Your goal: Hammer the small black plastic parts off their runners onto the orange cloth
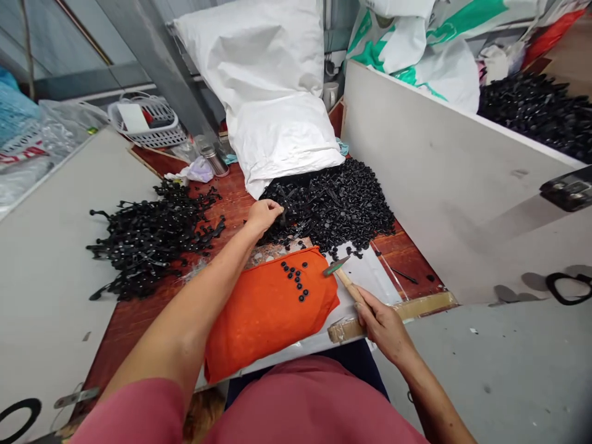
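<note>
My right hand point(383, 325) is wrapped round the wooden handle of a hammer point(348, 283). Its greenish metal head hovers at the right end of an orange cloth pad point(263, 308). Several small round black parts point(296, 277) lie scattered on the pad. My left hand point(264, 216) is at the left edge of a large heap of small black parts point(346, 203), thumb and fingers pinched together. Whatever is in that pinch blends into the dark heap, so I cannot make it out. The heap lies at the mouth of a white sack point(282, 105).
Another pile of stalked black pieces point(152, 240) lies on the red-brown table point(231, 191) at left. Pale panels point(444, 166) wall both sides. A metal flask point(215, 159) and grey basket point(150, 126) stand behind. A taped cardboard edge point(416, 308) borders the front right.
</note>
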A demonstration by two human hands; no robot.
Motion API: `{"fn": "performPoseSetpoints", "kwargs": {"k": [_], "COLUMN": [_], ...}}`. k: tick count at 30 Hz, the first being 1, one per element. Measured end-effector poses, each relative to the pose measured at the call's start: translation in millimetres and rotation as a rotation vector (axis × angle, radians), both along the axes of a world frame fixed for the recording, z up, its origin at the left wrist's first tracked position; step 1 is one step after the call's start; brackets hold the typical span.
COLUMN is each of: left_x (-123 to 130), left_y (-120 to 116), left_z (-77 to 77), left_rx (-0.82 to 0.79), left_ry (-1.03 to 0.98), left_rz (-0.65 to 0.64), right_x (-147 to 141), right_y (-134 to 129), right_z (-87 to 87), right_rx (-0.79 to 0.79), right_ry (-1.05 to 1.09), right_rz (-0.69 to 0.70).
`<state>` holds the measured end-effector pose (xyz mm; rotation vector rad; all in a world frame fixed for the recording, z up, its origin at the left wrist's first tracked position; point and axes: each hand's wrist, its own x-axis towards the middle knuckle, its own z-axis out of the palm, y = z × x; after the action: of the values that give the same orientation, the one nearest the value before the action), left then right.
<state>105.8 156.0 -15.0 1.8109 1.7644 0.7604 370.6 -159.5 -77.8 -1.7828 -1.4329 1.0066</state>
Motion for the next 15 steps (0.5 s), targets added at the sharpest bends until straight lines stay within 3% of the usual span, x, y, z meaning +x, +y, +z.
{"fn": "performPoseSetpoints", "kwargs": {"k": [5,9,12,15], "left_x": [-18.6,-17.0,-18.7,-33.4], "left_y": [0.9,-12.1,-13.7,-4.2], "left_z": [16.6,6.6,1.4,11.5], "left_rx": [-0.016,-0.182,-0.195,-0.145], "left_ry": [-0.165,-0.332,-0.401,-0.477], "left_rz": [-0.019,-0.068,0.001,0.133], "right_x": [1.6,0.3,-0.4,0.4], "right_y": [1.5,1.7,1.5,1.7], "right_z": [0.6,1.1,0.7,0.9], "right_rx": [-0.063,-0.027,-0.007,0.012], "right_ry": [0.078,0.042,0.016,-0.023], "right_rz": [0.032,0.025,0.013,0.009]}}
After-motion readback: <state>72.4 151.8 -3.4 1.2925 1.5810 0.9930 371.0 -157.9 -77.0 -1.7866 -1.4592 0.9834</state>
